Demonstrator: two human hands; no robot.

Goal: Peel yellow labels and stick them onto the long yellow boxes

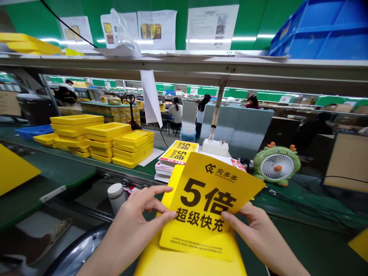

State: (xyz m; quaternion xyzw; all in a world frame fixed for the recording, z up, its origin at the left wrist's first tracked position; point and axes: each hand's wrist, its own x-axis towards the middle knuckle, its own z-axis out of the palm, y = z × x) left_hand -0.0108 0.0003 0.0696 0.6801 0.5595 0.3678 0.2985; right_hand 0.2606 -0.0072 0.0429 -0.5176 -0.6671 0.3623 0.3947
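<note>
A yellow printed sticker sheet with a large black "5" and Chinese characters is tilted over a yellow plastic casing. Its upper right corner curls away from the casing. At its left edge, my left hand pinches it between thumb and a bent finger, the index finger stretched out above. My right hand grips the right edge, thumb on the printed face and the other fingers hidden behind. Much of the casing is covered by the sheet.
Yellow plastic casings stand stacked at the left beyond a conveyor. Behind the sheet lie a pile of printed sheets and a white adapter block. A green fan stands right, a white-lidded cup left. A shelf crosses above.
</note>
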